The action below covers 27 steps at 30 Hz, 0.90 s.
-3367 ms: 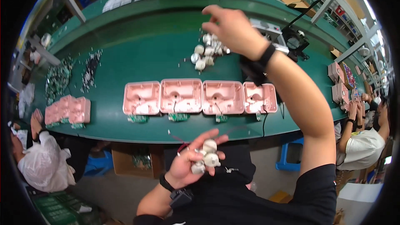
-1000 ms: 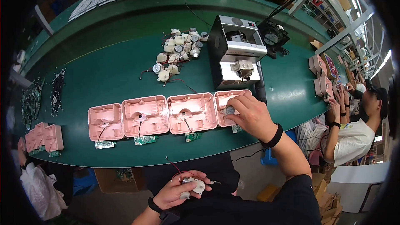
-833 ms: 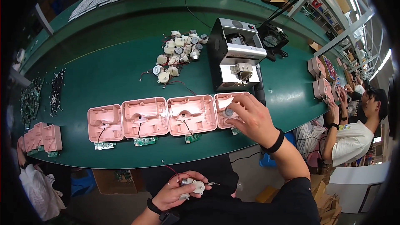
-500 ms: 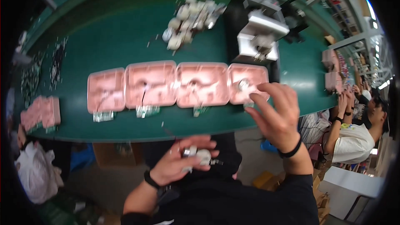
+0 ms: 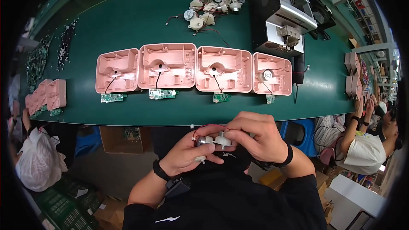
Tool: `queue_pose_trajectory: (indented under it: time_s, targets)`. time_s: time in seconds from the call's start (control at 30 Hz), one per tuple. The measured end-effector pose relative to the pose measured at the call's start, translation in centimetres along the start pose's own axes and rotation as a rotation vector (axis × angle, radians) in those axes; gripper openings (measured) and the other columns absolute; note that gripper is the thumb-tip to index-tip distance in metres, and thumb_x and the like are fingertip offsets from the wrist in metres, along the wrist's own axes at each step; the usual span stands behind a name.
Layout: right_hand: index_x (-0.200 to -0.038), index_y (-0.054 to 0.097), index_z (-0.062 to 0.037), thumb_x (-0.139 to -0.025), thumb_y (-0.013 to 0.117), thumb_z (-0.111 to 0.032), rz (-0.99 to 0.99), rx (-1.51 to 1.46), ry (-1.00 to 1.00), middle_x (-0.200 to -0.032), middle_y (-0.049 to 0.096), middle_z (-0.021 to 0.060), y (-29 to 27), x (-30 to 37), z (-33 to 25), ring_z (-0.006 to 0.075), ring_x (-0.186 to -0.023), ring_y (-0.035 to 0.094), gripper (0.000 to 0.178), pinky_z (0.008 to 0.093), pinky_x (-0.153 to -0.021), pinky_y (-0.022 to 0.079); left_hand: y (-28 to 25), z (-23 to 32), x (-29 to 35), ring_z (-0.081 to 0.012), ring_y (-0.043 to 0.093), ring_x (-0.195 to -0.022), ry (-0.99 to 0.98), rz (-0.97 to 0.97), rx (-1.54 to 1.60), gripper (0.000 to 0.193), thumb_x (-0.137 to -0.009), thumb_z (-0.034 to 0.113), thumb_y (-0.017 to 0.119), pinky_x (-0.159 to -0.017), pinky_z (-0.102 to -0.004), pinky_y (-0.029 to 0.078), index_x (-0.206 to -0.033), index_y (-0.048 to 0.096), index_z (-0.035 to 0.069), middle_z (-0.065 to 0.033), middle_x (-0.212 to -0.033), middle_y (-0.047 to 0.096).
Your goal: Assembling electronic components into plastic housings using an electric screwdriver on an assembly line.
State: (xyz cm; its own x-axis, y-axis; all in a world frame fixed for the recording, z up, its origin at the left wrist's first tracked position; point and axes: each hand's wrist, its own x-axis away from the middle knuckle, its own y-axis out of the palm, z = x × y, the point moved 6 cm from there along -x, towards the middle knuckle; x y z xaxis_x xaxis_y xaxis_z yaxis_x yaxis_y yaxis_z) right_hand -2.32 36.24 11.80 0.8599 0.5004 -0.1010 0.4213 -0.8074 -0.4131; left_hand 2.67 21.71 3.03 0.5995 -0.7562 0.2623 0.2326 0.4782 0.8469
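Above my lap, my left hand [image 5: 181,153] cradles small geared motors [image 5: 205,140] with silver cans and white housings. My right hand [image 5: 263,138] reaches in from the right, its thumb and fingers pinching another white geared motor [image 5: 223,142] beside them. A red lead [image 5: 208,125] arches between the two hands. On the bench ahead, pink plastic shells stand in a row. The rightmost shell [image 5: 281,88] has a silver-topped motor [image 5: 267,75] seated in it; the other shells show a dark wire through a hole. A green circuit board [image 5: 162,93] lies before the second shell.
A pile of geared motors [image 5: 217,0] lies at the back of the green bench [image 5: 128,25], left of a black-and-silver machine [image 5: 279,21]. A screwdriver [image 5: 298,81] lies right of the shells. Small parts [image 5: 66,44] and more pink shells [image 5: 56,93] are far left. Co-workers sit at the right.
My right hand has left the rightmost shell and come down to my left hand, where it now pinches a geared motor. The bench has shifted upward in view.
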Motion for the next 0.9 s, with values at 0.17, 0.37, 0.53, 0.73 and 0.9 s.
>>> queue_pose_trajectory:
  time_s: [0.17,0.37,0.53,0.73,0.9]
  targets:
    - [-0.091,0.071,-0.0002,-0.087,0.072,-0.005,-0.004,-0.011,-0.082,-0.081,0.065,0.0096,0.1,-0.2,-0.8,0.0245,-0.069,0.064,0.006,0.0334,-0.059,0.050,-0.7,-0.8,0.1,-0.0217,0.063,-0.113,0.017,0.074,0.111,0.059,-0.098,0.018,0.063,-0.081,-0.0336,0.060,-0.148,0.035,0.003,-0.0114,-0.134,0.055]
    - [-0.091,0.071,-0.0010,-0.086,0.073,-0.005,-0.036,0.082,-0.197,-0.081,0.065,0.0088,0.5,0.0,-1.6,0.0238,-0.069,0.064,0.007,0.0329,-0.059,0.049,-0.6,0.2,-0.1,-0.0168,0.064,-0.090,0.171,0.148,-0.100,0.048,-0.099,0.018,0.060,-0.063,-0.0256,0.055,-0.141,0.042,0.002,-0.0111,-0.122,0.059]
    - [-0.089,0.071,-0.0019,-0.085,0.074,-0.005,-0.053,-0.019,-0.150,-0.081,0.065,0.0083,0.4,0.1,-1.0,0.0224,-0.069,0.064,0.006,0.0322,-0.059,0.049,-1.0,-0.6,0.0,-0.0119,0.060,-0.074,0.076,0.087,0.117,0.036,-0.102,0.022,0.056,-0.054,-0.0234,0.050,-0.132,0.050,0.002,-0.0114,-0.106,0.064]
    - [-0.086,0.071,-0.0024,-0.082,0.079,-0.007,-0.068,-0.032,-0.261,-0.091,0.068,0.0094,0.4,-0.2,-0.9,0.0205,-0.069,0.065,0.010,0.0301,-0.060,0.050,-0.4,-2.4,0.2,-0.0108,0.052,-0.053,-0.131,-0.106,0.369,0.039,-0.105,0.035,0.047,-0.044,-0.0221,0.039,-0.120,0.052,0.000,-0.0157,-0.088,0.064]
    - [-0.088,0.070,-0.0016,-0.078,0.081,-0.008,-0.048,-0.059,-0.373,-0.098,0.069,0.0121,1.1,0.1,-1.6,0.0217,-0.073,0.067,0.016,0.0295,-0.062,0.052,-0.5,-2.8,0.7,-0.0121,0.051,-0.055,-0.143,-0.208,0.432,0.034,-0.107,0.028,0.041,-0.048,-0.0240,0.041,-0.119,0.054,-0.001,-0.0153,-0.089,0.065]
